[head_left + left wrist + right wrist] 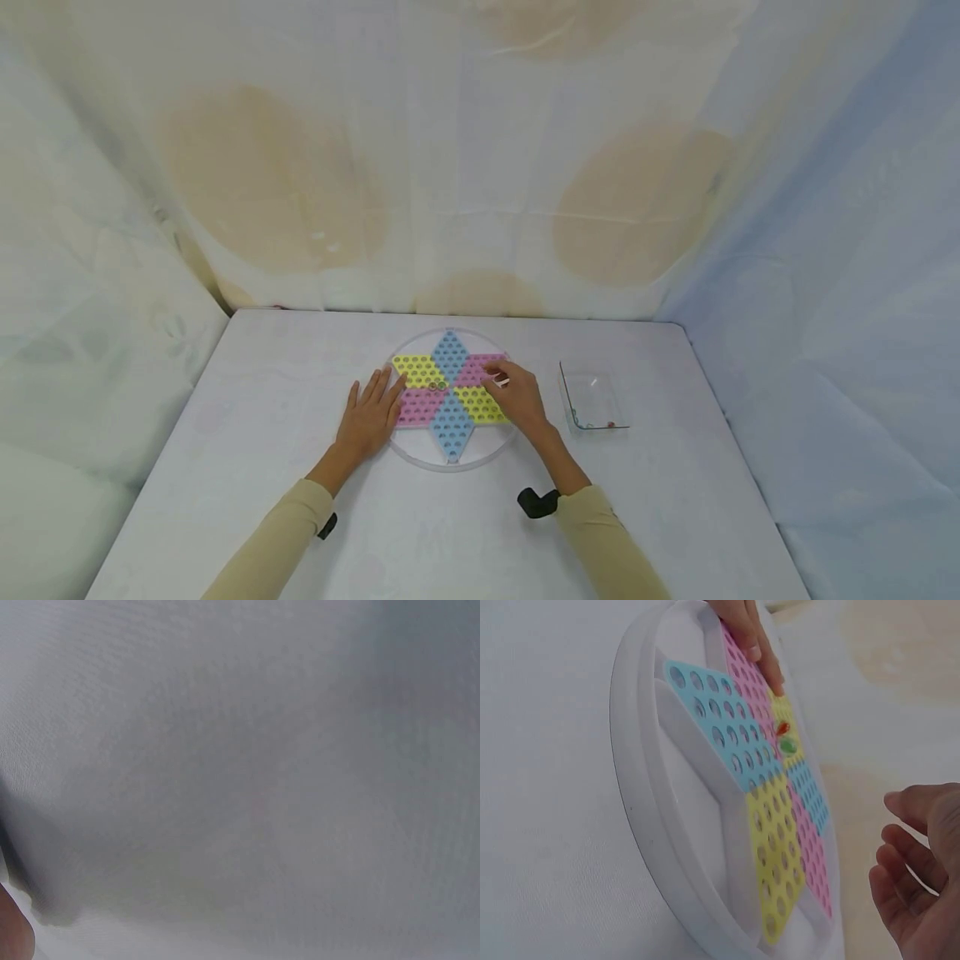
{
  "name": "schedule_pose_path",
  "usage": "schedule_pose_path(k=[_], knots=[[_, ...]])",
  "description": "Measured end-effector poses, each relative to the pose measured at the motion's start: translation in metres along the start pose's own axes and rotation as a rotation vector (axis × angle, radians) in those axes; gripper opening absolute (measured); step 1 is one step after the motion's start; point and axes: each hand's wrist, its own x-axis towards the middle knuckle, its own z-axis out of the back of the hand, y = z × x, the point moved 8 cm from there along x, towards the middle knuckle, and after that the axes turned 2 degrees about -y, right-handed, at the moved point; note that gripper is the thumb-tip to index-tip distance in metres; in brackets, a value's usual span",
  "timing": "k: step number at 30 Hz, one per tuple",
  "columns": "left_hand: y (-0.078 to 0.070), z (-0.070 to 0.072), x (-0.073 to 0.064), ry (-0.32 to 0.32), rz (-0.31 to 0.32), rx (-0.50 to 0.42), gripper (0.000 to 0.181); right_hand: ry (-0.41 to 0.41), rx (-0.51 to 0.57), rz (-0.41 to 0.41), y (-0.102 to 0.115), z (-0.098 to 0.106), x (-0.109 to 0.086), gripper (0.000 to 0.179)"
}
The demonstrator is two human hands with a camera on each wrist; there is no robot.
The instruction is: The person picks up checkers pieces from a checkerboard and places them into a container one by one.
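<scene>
Left fingers (383,382) outspread on the star board (452,429), right fingers (915,855) loosely parted above

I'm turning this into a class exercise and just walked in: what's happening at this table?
A person is at a game board with a pink, yellow and blue star. Their left hand rests on its left side, while the right hand is by the right side, thumb and fingers apart, holding nothing visible. Two marbles, one green and one reddish, sit near the star's centre. A clear dish stands to the right, a small reddish thing in its near corner.
</scene>
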Motion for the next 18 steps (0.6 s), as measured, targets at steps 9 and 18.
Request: schedule_pose_path(k=[9,18], knots=[[0.0,-0.002,0.001,0.009,0.0,-0.003,0.055,0.06,0.018,0.009,0.008,-0.03,0.0,0.022],[0.0,-0.002,0.0,0.016,0.002,-0.003,0.055,0.077,0.015,0.001,0.012,-0.049,0.002,0.019]])
